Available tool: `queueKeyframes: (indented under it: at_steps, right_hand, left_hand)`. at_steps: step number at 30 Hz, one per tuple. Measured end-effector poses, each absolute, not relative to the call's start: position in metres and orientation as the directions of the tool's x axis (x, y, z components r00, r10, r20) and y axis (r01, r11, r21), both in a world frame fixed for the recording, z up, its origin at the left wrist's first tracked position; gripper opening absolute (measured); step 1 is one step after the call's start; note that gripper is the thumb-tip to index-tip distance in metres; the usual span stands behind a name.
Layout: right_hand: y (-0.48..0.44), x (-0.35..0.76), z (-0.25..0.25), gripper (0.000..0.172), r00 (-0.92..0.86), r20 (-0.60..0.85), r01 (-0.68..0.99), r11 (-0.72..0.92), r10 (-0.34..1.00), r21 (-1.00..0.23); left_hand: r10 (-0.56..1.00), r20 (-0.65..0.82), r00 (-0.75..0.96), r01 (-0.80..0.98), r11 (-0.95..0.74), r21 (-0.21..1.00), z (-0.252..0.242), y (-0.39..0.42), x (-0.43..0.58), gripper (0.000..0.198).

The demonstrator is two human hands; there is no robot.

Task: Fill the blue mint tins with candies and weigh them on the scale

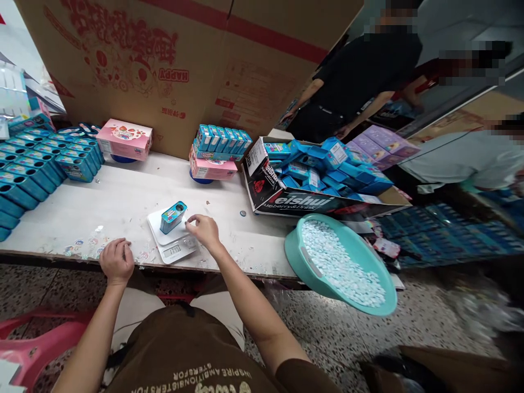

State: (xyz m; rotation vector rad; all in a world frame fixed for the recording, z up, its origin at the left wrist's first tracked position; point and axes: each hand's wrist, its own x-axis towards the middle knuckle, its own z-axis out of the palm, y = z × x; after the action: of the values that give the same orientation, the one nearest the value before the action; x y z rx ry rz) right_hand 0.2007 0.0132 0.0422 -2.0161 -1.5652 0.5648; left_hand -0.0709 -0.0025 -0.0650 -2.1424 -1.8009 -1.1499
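A small blue tin (173, 217), its lid open, lies tilted on the plate of a white digital kitchen scale (174, 245). The scale's display shows digits I cannot read for certain. My right hand (204, 232) is just right of the tin, fingertips bunched at the plate's edge; anything between them is hidden. My left hand (117, 261) rests curled at the front edge of the white table (123, 202), several small paper scraps beside it. A teal basin (370, 254) of white mints (335, 262) is tilted to the right of my right arm.
Rows of blue tins (28, 180) fill the table's left end. Pink boxes (125, 140) and a printed carton of blue tins (262, 185) stand behind the scale. A large cardboard sheet (164, 65) rises at the back. A co-worker (356, 71) stands at the far right.
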Motion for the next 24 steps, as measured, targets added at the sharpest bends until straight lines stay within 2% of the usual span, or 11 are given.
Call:
queueKeyframes:
  at_steps: [4, 6, 8, 12, 14, 18, 24]
  right_hand:
    - [0.016, 0.208, 0.070, 0.024, 0.324, 0.227, 0.645, -0.039, 0.918, -0.764]
    - [0.021, 0.205, 0.085, 0.025, 0.310, 0.308, 0.632, 0.047, 0.899, -0.773]
    - [0.028, 0.199, 0.097, 0.024, 0.275, 0.326, 0.647, 0.077, 0.904, -0.759]
    - [0.034, 0.194, 0.103, 0.024, 0.166, 0.148, 0.710, -0.013, 0.975, -0.704]
    - [0.029, 0.198, 0.099, 0.029, 0.176, 0.118, 0.695, -0.039, 0.977, -0.718]
    - [0.003, 0.219, 0.078, 0.033, 0.293, 0.108, 0.533, -0.069, 0.950, -0.843]
    - [-0.054, 0.258, 0.037, 0.031, 0.377, -0.124, 0.273, -0.238, 0.918, -0.932]
  left_hand:
    - [0.795, 0.607, 0.001, 0.878, -0.291, 0.380, -0.067, -0.003, -0.072, 0.015]
    - [0.793, 0.609, -0.007, 0.878, -0.287, 0.383, -0.068, -0.003, -0.072, 0.015]
    - [0.791, 0.612, -0.008, 0.879, -0.287, 0.382, -0.067, -0.003, -0.071, 0.015]
    - [0.787, 0.617, -0.001, 0.881, -0.291, 0.373, -0.065, -0.004, -0.071, 0.014]
    - [0.796, 0.605, 0.002, 0.881, -0.288, 0.376, -0.064, -0.004, -0.071, 0.014]
    - [0.807, 0.590, 0.001, 0.878, -0.283, 0.386, -0.064, -0.005, -0.071, 0.014]
    - [0.806, 0.591, 0.005, 0.875, -0.290, 0.389, -0.063, -0.003, -0.069, 0.014]
